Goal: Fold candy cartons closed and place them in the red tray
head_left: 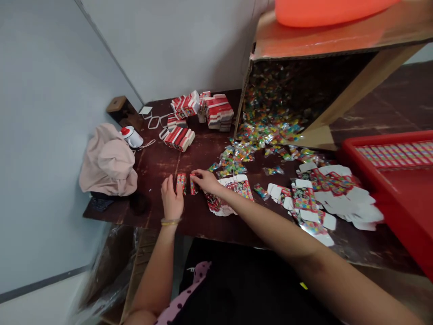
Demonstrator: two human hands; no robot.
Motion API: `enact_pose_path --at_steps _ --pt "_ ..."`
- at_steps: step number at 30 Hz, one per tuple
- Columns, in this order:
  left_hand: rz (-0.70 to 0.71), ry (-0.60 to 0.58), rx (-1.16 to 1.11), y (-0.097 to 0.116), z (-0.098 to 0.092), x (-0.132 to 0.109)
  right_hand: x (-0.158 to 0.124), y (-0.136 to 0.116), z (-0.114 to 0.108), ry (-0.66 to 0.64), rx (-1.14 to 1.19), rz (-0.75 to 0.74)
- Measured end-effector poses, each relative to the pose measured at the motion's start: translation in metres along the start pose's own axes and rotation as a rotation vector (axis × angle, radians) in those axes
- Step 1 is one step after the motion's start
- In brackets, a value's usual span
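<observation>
My left hand (172, 197) rests on the dark table (199, 153), fingers curled against a small printed box (181, 183) standing on the tabletop. Beside it my right hand (207, 180) grips a second small box (193, 184) of the same kind. Just right of my right hand lies a fanned stack of flat printed carton blanks (233, 192).
A tipped cardboard box (304, 81) spills wrapped candies (264, 131) over the table. More flat blanks (324, 198) lie at the right, by a red tray (399, 189). Stacked red-and-white boxes (203, 113), a pink cloth (108, 162) and a white bottle (131, 136) sit at back left.
</observation>
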State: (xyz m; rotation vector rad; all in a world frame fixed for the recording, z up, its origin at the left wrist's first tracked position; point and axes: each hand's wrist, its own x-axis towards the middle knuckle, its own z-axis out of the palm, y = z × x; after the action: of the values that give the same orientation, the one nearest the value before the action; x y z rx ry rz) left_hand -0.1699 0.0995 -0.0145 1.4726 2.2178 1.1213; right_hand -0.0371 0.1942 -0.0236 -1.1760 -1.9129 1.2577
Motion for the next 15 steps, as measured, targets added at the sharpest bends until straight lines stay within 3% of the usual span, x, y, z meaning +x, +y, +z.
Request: enact_pose_path --at_steps 3,5,8,11,13,15 --pt "-0.084 -0.080 -0.008 -0.031 0.007 0.019 0.015 -0.004 0.020 -0.013 -0.045 -0.005" --pt "-0.080 -0.108 -0.012 -0.039 0.013 0.018 0.002 -0.003 0.014 -0.011 -0.057 -0.034" --pt "-0.023 -0.022 0.066 -0.030 0.013 0.006 -0.048 0.013 -0.027 -0.026 -0.102 -0.123" --pt "0.112 0.062 0.148 -0.007 0.006 -0.012 -0.116 0.051 -0.084 -0.054 -0.399 -0.244" --pt "0.202 -0.009 0.082 0.013 0.007 -0.028 -0.153 0.080 -0.114 -0.050 -0.535 -0.242" --pt "0.229 -0.209 -0.084 0.033 0.017 -0.047 -0.177 0.103 -0.131 0.012 -0.575 -0.258"
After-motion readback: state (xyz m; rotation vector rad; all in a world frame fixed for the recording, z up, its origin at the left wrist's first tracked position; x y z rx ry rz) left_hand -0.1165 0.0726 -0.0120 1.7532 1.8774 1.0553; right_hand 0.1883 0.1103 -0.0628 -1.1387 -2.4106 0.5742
